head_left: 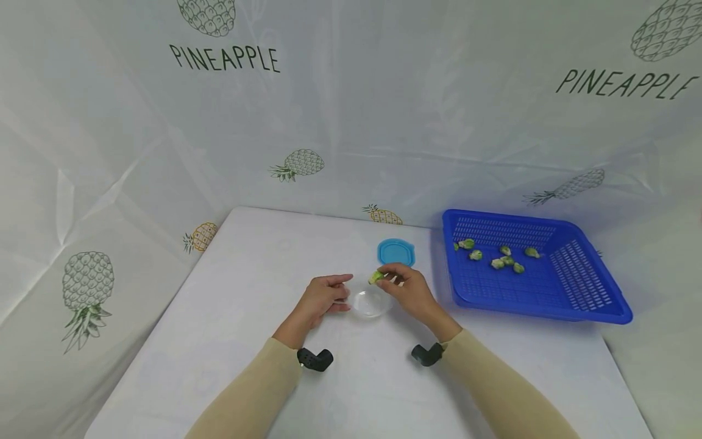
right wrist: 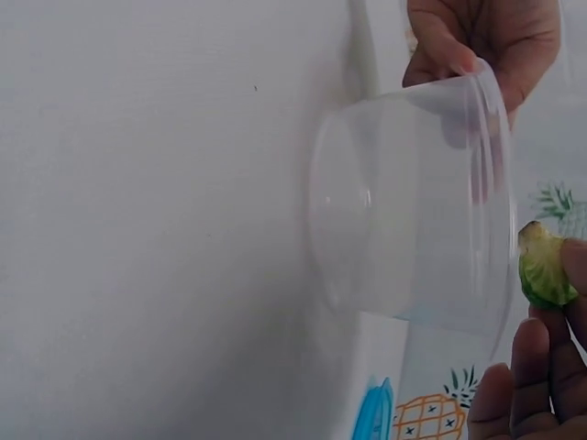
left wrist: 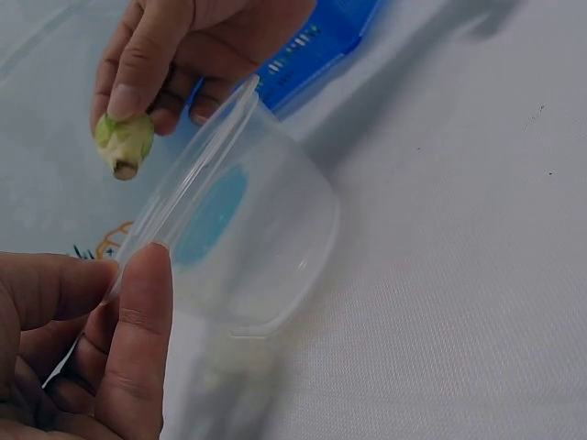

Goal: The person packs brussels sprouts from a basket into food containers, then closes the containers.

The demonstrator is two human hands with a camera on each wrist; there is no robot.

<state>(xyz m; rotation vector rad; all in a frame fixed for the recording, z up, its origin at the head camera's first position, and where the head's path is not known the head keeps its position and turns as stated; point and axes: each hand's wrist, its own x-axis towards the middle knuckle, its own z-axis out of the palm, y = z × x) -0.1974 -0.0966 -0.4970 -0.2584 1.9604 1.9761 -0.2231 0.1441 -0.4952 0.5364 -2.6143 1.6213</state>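
My right hand (head_left: 408, 294) pinches a Brussels sprout (head_left: 375, 277) between thumb and fingers, just above the rim of a clear plastic bowl (head_left: 370, 303). In the left wrist view the cut stem of the sprout (left wrist: 126, 151) points toward the camera. My left hand (head_left: 323, 299) grips the bowl's left side at the rim, fingertips (left wrist: 147, 284) on its edge. No sprout shows inside the bowl (right wrist: 413, 202) through its see-through wall in the right wrist view.
A blue plastic basket (head_left: 488, 296) at the right holds several Brussels sprouts (head_left: 507, 260). Behind the bowl lies a light-blue lid (head_left: 396, 252). A white cloth covers the table (head_left: 263, 256), and a pineapple-print sheet (head_left: 384, 122) hangs behind it.
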